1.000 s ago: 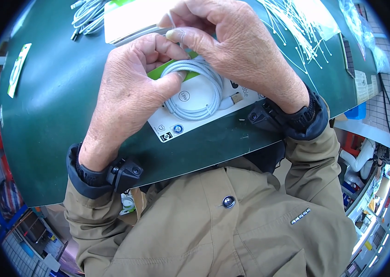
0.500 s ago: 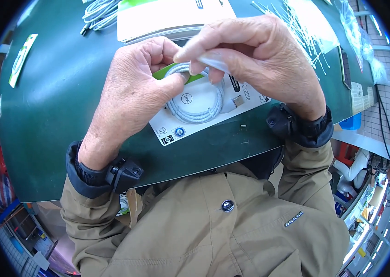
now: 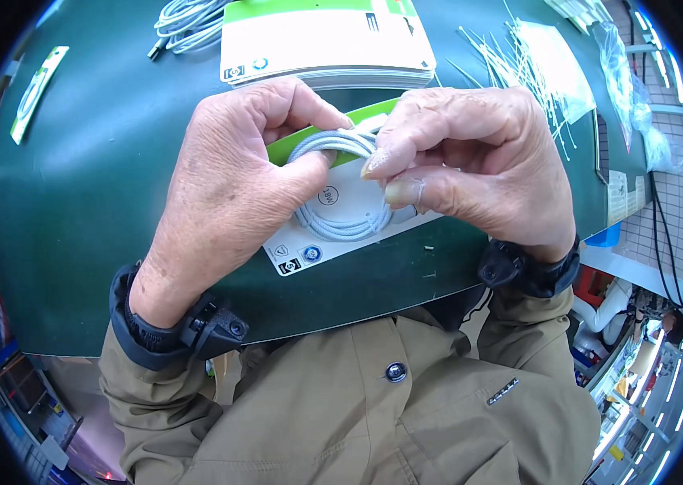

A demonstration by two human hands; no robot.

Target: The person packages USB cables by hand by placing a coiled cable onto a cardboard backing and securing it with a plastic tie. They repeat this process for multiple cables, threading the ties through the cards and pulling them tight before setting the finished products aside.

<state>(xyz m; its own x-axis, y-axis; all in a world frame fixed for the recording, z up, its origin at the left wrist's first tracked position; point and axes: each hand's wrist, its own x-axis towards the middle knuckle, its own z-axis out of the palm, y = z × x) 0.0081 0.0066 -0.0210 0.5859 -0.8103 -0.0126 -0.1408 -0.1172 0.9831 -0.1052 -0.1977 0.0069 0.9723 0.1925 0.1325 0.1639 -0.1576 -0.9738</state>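
Note:
A light grey braided charging cable (image 3: pixel 340 230), wound in a coil, lies on a white and green packaging card (image 3: pixel 349 186) near the table's front edge. My left hand (image 3: pixel 232 166) pinches the coil's upper left side and the card between thumb and fingers. Across the coil's right side is my right hand (image 3: pixel 483 158), its thumb and index finger curled close together. Whatever is between those fingertips is too small or hidden to make out. A white plug end (image 3: pixel 370 124) shows at the card's green upper part, between the two hands. The right hand covers the card's right end.
Behind the hands stands a stack of similar cards (image 3: pixel 317 48). More coiled cables (image 3: pixel 189 28) lie at the back left, and a narrow green and white package (image 3: pixel 37 93) at the far left. White cable ties (image 3: pixel 511 61) spread beside a clear bag (image 3: pixel 556 69) at the back right.
My right hand has come down from above the coil to its right side. The white plug piece it held now shows at the card's top. My left hand keeps its pinch.

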